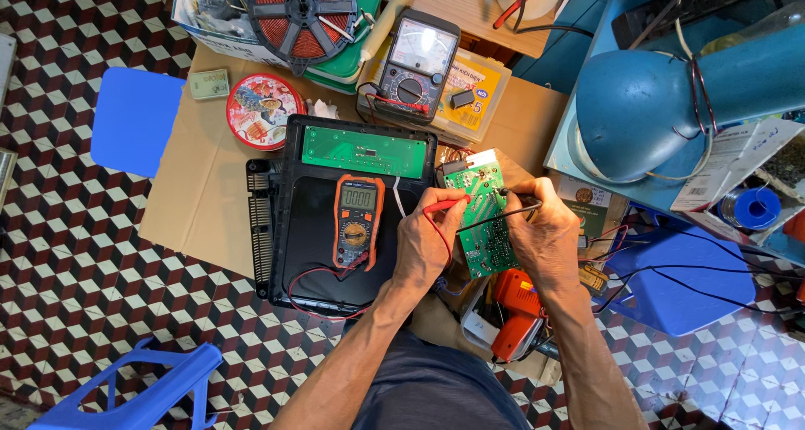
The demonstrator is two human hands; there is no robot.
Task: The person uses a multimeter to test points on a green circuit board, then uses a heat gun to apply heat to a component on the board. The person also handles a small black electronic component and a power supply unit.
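Head view: cardboard sheet (201, 187) over checkered floor (75, 254); fingers pinch red probe (444, 204), black probe (521, 202).

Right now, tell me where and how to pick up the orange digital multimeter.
Take the orange multimeter by its two long sides, around the middle, coming from above. It lies flat, face up, on the black housing; its leads run from the bottom end, so avoid that end.

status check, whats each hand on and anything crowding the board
Left hand holds red probe on green circuit board. Right hand holds black probe on it. Orange multimeter lies left; orange tool below.
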